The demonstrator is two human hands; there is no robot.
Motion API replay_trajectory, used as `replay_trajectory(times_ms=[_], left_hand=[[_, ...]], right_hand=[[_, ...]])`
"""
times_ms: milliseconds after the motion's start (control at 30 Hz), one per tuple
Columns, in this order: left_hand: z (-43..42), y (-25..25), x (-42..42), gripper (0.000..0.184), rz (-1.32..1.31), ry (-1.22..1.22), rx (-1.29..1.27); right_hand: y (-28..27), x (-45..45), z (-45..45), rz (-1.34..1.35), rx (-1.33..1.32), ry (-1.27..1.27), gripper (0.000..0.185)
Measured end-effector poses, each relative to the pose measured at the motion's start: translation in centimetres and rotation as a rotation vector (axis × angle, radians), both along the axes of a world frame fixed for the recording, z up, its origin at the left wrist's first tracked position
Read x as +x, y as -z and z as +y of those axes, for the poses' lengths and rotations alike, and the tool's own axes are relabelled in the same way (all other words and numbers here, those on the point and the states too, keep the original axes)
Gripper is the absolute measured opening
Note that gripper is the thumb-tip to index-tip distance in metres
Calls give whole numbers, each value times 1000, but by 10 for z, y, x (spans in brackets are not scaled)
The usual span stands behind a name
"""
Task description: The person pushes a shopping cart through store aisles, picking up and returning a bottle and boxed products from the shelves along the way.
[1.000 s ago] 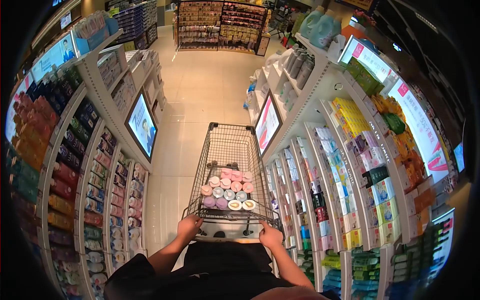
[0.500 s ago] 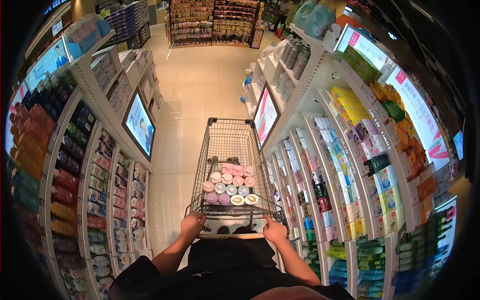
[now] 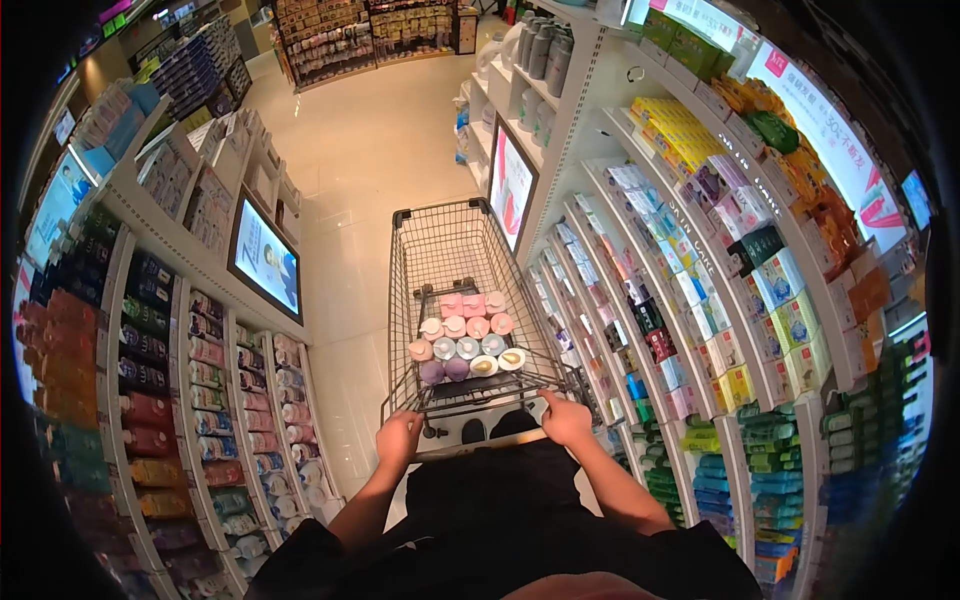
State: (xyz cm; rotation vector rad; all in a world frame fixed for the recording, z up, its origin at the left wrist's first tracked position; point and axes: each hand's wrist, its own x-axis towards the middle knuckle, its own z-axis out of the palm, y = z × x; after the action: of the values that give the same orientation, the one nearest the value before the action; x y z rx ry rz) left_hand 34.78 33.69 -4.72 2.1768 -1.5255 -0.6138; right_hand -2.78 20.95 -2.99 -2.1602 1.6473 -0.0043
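A wire shopping cart (image 3: 397, 262) stands in front of me in a store aisle. My left hand (image 3: 399, 436) is closed on the left side of its near end, and my right hand (image 3: 567, 419) grips the right side of that same end. Rows of bottles stand upright at the near end of the basket. Among them are pink bottles (image 3: 476, 304), pale bottles with pump tops (image 3: 467, 348), purple-topped ones (image 3: 432, 372) and white-topped ones with a gold mark (image 3: 512, 359). The fingers' undersides are hidden from view.
Shelves of bottles (image 3: 212, 420) line the left side, with a lit screen (image 3: 266, 258) on the end panel. Boxed goods (image 3: 785, 285) fill the right shelves, close to the cart's right side; another screen (image 3: 512, 185) faces the aisle. Tiled floor (image 3: 345, 165) leads to a display rack (image 3: 330, 45).
The view has turned and tilted, so the shelves and far rack sit differently in it. The far rack now shows higher and further left. Both hands keep hold of the cart.
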Motion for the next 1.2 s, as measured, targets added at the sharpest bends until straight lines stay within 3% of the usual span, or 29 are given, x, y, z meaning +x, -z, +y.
replay_trajectory(times_ms=[667, 1200], left_hand=[[4, -4, 0, 27, 11, -77, 18], [-5, -2, -4, 26, 42, -120, -40]], right_hand=[[5, 3, 12, -23, -90, 30, 53], [-5, 5, -1, 44, 0, 25, 53]])
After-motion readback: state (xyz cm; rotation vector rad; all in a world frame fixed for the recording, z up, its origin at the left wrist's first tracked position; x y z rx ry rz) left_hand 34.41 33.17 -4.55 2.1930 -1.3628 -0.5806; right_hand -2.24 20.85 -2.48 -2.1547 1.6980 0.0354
